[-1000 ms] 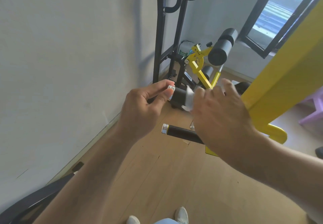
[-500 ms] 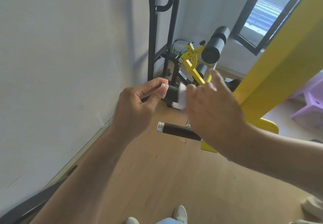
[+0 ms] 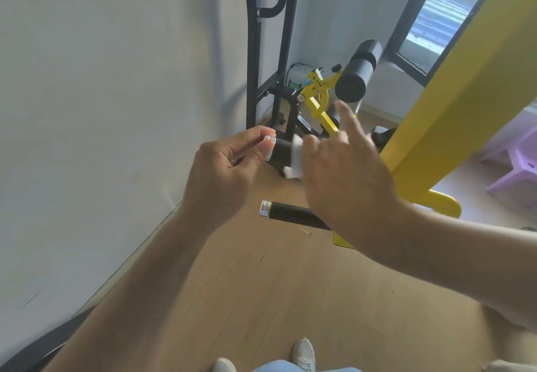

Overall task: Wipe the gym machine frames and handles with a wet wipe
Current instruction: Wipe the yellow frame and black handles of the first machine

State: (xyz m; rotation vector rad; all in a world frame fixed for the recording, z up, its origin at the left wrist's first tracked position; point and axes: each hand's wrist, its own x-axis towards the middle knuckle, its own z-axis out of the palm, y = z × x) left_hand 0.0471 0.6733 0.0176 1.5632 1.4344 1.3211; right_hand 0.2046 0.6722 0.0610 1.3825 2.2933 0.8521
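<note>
The upper handle (image 3: 283,149) is a black, matte cylinder with a shiny metal end cap. The left hand (image 3: 223,174) pinches that cap between thumb and forefinger. Just right of the cap, the white wet wipe (image 3: 295,156) (soft, crumpled) wraps the grip under the right hand (image 3: 345,180), whose forefinger now lifts straight where it curled half a second ago. Below this handle a second black handle (image 3: 290,214) juts leftward from the yellow frame (image 3: 453,104).

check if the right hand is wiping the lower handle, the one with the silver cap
No, the right hand presses the wet wipe on the upper handle; the lower handle is untouched.
</note>
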